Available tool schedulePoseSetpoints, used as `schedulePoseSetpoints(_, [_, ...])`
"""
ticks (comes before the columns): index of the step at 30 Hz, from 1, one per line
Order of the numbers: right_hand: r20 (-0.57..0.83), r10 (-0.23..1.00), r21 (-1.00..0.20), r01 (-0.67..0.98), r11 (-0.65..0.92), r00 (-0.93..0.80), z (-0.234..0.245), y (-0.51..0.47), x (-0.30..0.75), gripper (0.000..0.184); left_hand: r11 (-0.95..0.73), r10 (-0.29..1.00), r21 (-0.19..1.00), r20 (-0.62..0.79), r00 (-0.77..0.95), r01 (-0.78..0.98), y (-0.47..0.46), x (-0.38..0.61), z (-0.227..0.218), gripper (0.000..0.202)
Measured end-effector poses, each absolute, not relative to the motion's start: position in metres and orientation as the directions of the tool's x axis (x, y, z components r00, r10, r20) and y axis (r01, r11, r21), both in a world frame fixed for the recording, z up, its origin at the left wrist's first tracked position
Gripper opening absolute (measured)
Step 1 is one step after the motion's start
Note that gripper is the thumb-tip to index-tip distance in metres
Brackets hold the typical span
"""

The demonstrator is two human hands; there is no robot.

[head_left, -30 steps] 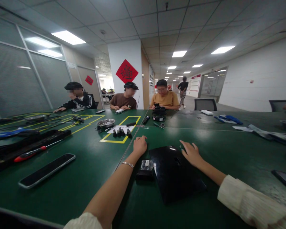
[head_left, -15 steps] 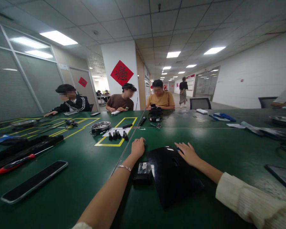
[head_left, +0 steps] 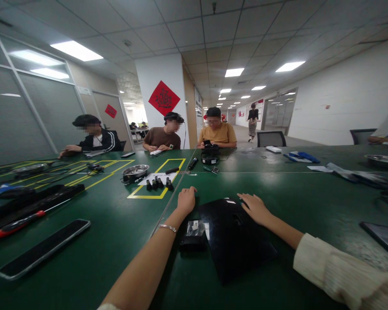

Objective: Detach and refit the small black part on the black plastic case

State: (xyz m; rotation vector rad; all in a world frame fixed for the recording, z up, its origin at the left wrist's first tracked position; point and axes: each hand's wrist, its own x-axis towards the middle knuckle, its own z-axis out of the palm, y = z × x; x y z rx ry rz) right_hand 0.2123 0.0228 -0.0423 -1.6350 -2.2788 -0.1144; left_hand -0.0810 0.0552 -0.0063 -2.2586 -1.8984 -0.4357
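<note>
My left hand (head_left: pixel 186 200) rests on the green table with its fingers curled in, and nothing shows in them. Just to its right lies a glossy black panel (head_left: pixel 234 241), curved, with a small slot near its upper middle. On the far side of that panel my right hand (head_left: pixel 254 207) lies palm down, fingers apart, close to the upper right edge and holding nothing. Between my left forearm and the panel sits a small black box (head_left: pixel 192 243) with a clear plastic bag (head_left: pixel 195 227) of small parts on it.
A phone-like dark slab (head_left: pixel 45 247) and a red-handled screwdriver (head_left: pixel 19 224) lie at left. Farther off are a metal bowl (head_left: pixel 136 172), several black cylinders (head_left: pixel 159 184) and a black roll (head_left: pixel 210 159). A tablet (head_left: pixel 383 239) lies at right. People sit across the table (head_left: pixel 123 241).
My hands and the panel stay put, apart from a slight camera shift. At far left, a seated person has drawn a hand in. A person in the background walks farther away.
</note>
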Motion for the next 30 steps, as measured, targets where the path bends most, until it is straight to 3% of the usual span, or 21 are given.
schedulePoseSetpoints(30, [0.327,0.889,-0.111,0.921,0.374,-0.321,-0.0425,0.0256,0.2156,0.046,-0.236,0.938,0.039,0.270,0.217,0.971,0.0586,-0.0810,-0.0100,0.029])
